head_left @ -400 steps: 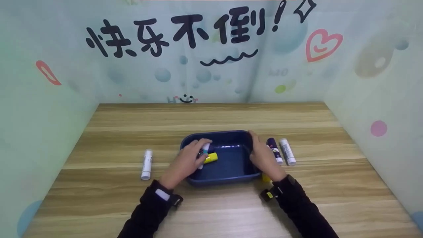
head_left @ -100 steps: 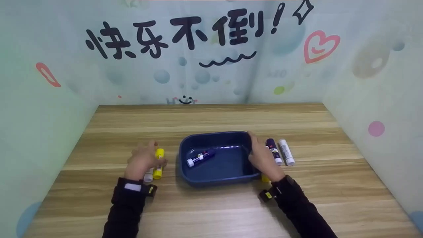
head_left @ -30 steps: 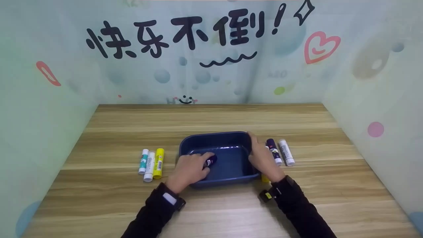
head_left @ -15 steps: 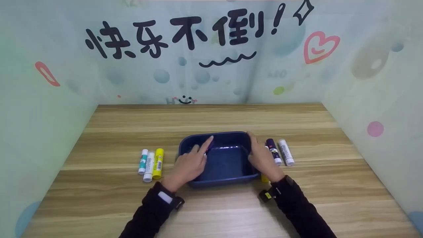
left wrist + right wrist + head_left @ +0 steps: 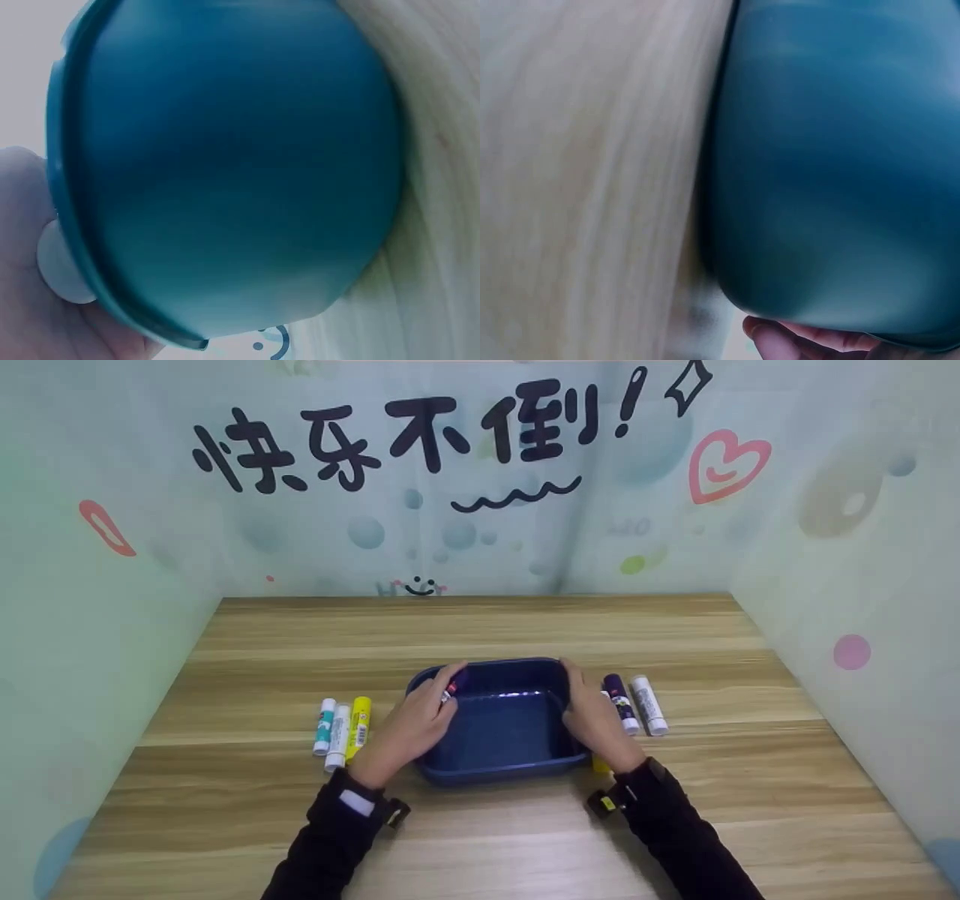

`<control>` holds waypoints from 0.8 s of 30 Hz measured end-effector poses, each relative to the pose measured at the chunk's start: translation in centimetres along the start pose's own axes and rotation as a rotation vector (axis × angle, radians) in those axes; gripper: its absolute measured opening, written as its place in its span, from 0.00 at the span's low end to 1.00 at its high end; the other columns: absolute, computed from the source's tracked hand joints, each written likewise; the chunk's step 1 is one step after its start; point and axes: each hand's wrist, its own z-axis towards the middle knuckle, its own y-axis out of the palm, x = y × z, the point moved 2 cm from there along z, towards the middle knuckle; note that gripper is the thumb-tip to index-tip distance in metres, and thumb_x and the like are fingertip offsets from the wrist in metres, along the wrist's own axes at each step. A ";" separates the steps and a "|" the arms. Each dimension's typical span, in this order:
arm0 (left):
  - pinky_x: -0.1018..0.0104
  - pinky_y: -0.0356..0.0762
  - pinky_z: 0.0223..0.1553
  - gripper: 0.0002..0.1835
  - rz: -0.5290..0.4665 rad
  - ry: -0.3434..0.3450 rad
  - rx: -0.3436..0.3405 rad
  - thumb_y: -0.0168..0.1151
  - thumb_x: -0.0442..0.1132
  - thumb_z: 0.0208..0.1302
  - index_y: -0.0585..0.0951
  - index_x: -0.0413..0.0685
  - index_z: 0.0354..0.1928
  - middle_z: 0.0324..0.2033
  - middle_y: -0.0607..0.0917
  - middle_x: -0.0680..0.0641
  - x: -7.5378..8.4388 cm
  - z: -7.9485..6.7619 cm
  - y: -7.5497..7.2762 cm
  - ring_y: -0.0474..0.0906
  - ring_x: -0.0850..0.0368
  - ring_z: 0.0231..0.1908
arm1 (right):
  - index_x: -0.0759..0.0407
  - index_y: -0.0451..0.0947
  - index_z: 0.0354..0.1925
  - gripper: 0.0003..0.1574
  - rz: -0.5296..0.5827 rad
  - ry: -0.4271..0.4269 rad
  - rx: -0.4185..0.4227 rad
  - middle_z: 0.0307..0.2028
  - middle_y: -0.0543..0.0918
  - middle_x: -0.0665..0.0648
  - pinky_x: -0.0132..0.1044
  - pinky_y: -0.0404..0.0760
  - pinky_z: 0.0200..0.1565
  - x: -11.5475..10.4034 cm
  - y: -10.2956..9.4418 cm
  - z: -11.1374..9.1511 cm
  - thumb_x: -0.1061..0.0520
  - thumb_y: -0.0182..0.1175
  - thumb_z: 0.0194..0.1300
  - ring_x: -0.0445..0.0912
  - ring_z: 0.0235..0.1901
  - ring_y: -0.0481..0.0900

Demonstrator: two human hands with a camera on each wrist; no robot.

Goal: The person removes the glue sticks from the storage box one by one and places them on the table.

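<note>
A dark blue plastic basin point(image 5: 499, 771) stands mid-table and is bare inside where it shows. My left hand point(image 5: 409, 727) is over the basin's left rim and grips a dark purple glue stick point(image 5: 450, 690) between thumb and fingers. The glue stick's white end point(image 5: 64, 262) pokes out beside the rim in the left wrist view. My right hand point(image 5: 600, 720) holds the basin's right wall, fingertips at the rim. Left of the basin lie a teal-and-white glue stick point(image 5: 324, 727), a white glue stick point(image 5: 338, 739) and a yellow glue stick point(image 5: 361, 724), side by side.
Right of the basin lie another purple glue stick point(image 5: 621, 705) and a white one point(image 5: 649, 705). A yellow glue stick point(image 5: 601, 763) and a further white one are mostly hidden by my right hand. Patterned cloth walls point(image 5: 480, 547) close off the back and sides of the wooden table point(image 5: 480, 847).
The left hand laid down the yellow glue stick, reached into the basin, and picked up the purple glue stick, lifting it leftward to the rim. The right hand stayed on the basin.
</note>
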 end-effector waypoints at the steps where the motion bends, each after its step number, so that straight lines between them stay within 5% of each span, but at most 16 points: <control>1: 0.50 0.68 0.59 0.27 -0.004 0.004 -0.001 0.44 0.40 0.69 0.58 0.60 0.70 0.61 0.72 0.42 0.0 0.0 -0.1 0.70 0.50 0.59 | 0.65 0.56 0.66 0.48 -0.002 0.000 0.001 0.39 0.77 0.71 0.47 0.72 0.23 0.0 0.0 0.0 0.74 0.54 0.44 0.55 0.21 0.72; 6: 0.49 0.71 0.55 0.25 -0.038 -0.010 -0.009 0.44 0.41 0.70 0.61 0.60 0.68 0.60 0.73 0.45 0.1 -0.2 -1.0 0.72 0.49 0.54 | 0.66 0.56 0.66 0.47 -0.007 0.005 -0.002 0.44 0.76 0.72 0.49 0.73 0.25 0.0 0.1 0.1 0.74 0.54 0.44 0.57 0.24 0.73; 14: 0.64 0.74 0.26 0.22 -0.083 -0.102 -0.008 0.46 0.43 0.69 0.60 0.60 0.64 0.39 0.79 0.41 -0.6 -0.4 -2.8 0.76 0.53 0.28 | 0.64 0.55 0.67 0.46 -0.002 0.022 -0.010 0.45 0.76 0.73 0.51 0.76 0.29 0.0 0.1 0.1 0.73 0.53 0.48 0.60 0.29 0.75; 24: 0.63 0.76 0.29 0.27 -0.049 -0.191 -0.048 0.50 0.42 0.66 0.56 0.50 0.63 0.46 0.76 0.30 -2.8 -1.5 -6.6 0.78 0.47 0.32 | 0.64 0.54 0.68 0.48 0.016 0.035 -0.033 0.39 0.77 0.71 0.41 0.70 0.20 0.1 0.0 0.1 0.73 0.54 0.46 0.52 0.19 0.71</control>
